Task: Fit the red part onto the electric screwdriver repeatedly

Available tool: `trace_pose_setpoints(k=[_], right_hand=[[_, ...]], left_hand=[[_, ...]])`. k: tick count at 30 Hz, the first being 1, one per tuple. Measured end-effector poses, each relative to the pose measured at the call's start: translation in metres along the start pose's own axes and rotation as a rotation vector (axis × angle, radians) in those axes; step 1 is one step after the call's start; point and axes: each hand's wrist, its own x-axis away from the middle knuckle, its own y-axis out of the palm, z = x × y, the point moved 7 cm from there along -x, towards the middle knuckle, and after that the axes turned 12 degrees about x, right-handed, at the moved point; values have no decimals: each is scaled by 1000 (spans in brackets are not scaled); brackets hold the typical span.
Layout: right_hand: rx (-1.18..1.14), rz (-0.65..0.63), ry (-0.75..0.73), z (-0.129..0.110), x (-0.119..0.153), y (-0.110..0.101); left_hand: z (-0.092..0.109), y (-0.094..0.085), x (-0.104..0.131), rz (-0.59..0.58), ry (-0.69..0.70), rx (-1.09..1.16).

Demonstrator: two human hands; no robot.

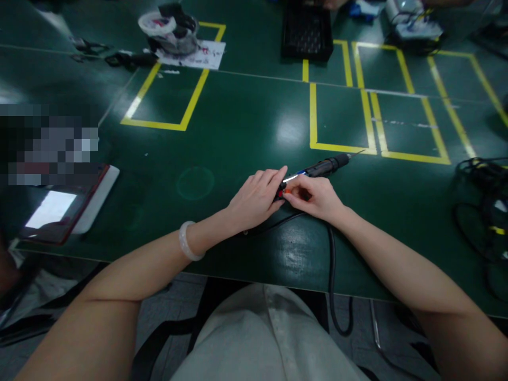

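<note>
A black electric screwdriver (325, 166) lies slanted over the green table, its thin bit pointing away to the right. My left hand (257, 198) is closed around the rear end of it, with the fingers covering much of that part. Against the same end, my right hand (313, 196) pinches a small red-orange piece (286, 192) between thumb and fingertips. What exactly this piece is stays too small to make out. A thin black cable (280, 223) runs out beneath the hands.
A thicker black cable (332, 264) hangs over the table's front edge. To the left lies a tablet-like device (51, 211); at right, coiled cables (488, 196). Farther back are a black tray (307, 34), a tape roll (156, 24) and yellow tape outlines (341, 148).
</note>
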Motion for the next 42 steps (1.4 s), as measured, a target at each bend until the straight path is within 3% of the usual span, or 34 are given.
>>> trace_pose_setpoints(k=[5,12,18,26,34,42], right_hand=[[165,1,-99,-2,2,2],[369,-9,-337,-24,3,6],[461,-24,-424,-33,5,9],[325,-46,-334,-24,6,10],[452,-75,-381,-24,5,14],[343,-62,-344,-22,6,9]], left_hand=[[-8,-3,-2,-4,-58,50],[-15,-4,-3,-23,-52,115],[-16,-4,-3,-39,-52,123],[-16,-4,-3,-34,-33,122],[-16,-3,-2,-33,-22,108],[-13,-4,-1,-18,-8,98]])
